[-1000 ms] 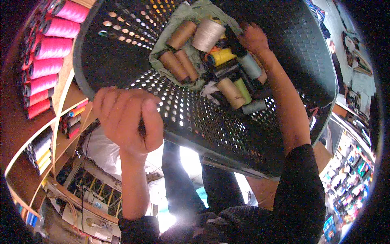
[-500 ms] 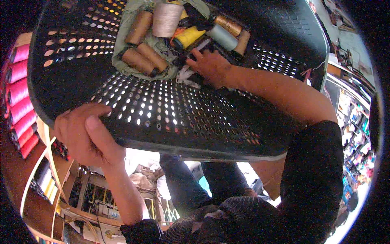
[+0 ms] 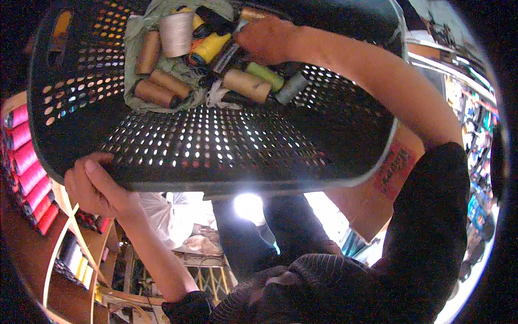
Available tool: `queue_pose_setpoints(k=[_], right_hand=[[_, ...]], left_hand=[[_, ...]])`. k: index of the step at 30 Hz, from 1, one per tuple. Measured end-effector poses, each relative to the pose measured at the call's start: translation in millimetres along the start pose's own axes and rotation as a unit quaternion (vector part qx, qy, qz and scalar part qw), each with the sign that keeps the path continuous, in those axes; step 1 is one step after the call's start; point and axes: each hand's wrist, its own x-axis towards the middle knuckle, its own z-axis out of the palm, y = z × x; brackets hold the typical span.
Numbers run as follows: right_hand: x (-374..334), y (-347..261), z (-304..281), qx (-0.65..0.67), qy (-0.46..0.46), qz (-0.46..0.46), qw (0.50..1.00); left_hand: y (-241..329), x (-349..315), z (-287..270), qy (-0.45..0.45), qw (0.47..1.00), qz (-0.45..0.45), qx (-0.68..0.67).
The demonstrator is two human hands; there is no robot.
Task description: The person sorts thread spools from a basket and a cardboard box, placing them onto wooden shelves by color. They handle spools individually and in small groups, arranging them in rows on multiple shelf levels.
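My left hand (image 3: 94,183) is wrapped round the near left rim of a dark perforated plastic basket (image 3: 178,175), thumb on top. My right hand (image 3: 267,40) reaches inside with curled fingers, low among the thread spools. A pale blue piece shows just past its knuckles, beside a golden spool (image 3: 253,13); what the fingers hold is hidden. Left of this hand lie a yellow spool (image 3: 211,47) and a whitish cone of thread (image 3: 176,35). Below it are a beige spool (image 3: 246,85), a green one (image 3: 264,75) and a grey one (image 3: 291,89).
Brown spools (image 3: 155,93) lie on a crumpled green plastic bag (image 3: 132,81) in the basket. On the left, shelves hold pink thread spools (image 3: 27,154) and white and yellow ones (image 3: 75,264). A cardboard box (image 3: 364,208) stands below the basket, by my right arm.
My right hand has moved up and away across the spools, uncovering the beige, green and grey ones. The basket appears shifted left in view, with my left hand still on its rim.
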Motion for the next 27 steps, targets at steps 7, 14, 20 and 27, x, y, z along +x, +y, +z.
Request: queue_pose_setpoints(k=[7,14,20,27], right_hand=[[-148.1,-35.0,-66.8,0.065,0.115,0.131,0.983],[-449.0,-87.9,-52.3,0.272,0.376,0.297,0.834],[-598.5,-148.7,118.9,0.331,0.403,0.517,0.679],[-550.2,-220.9,224.8,0.169,0.417,0.535,0.715]], left_hand=[[-23.7,4.9,-0.1,-0.076,0.994,0.040,0.068],[-9.8,32.3,-19.9,-0.190,0.923,-0.114,-0.315],[171.4,-13.4,-75.7,-0.288,0.879,-0.055,-0.376],[386.2,-123.3,-101.7,-0.445,0.791,0.280,-0.311]])
